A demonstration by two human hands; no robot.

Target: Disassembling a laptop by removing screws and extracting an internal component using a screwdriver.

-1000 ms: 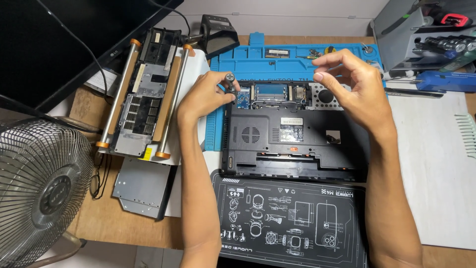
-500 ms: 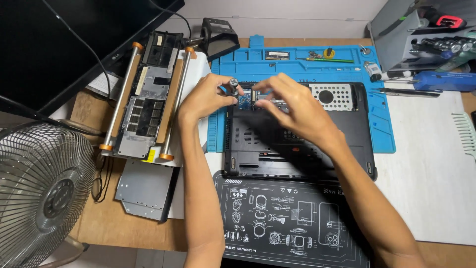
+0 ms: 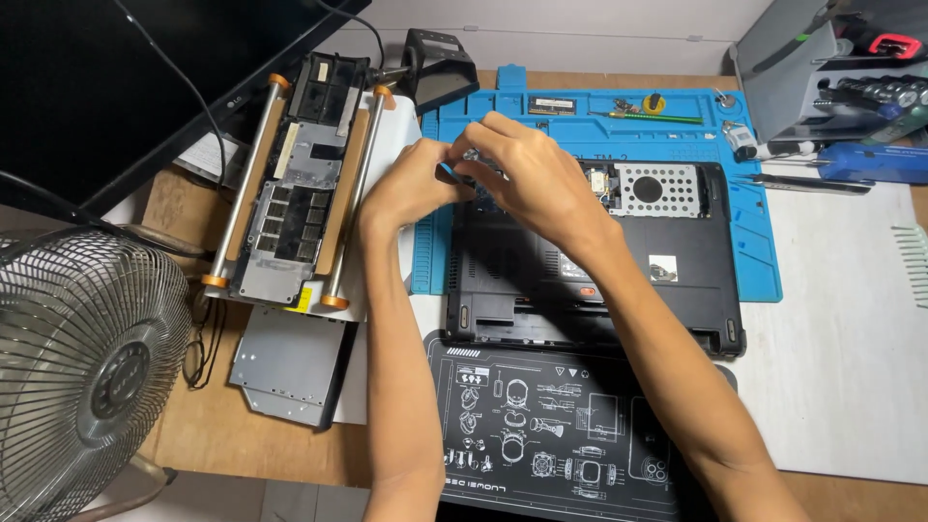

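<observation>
Both hands have closed in since 0.5 s ago: left hand point(image 3: 411, 184) and right hand point(image 3: 527, 179) pinch a small part point(image 3: 471, 155) between them, above the opened laptop base point(image 3: 677, 280); seating it likely needs fine alignment.

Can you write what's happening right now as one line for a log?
left hand: meets right hand over laptop corner | right hand: fingertips on small part, unclear | laptop base: open, on blue mat | fan: at left
</observation>
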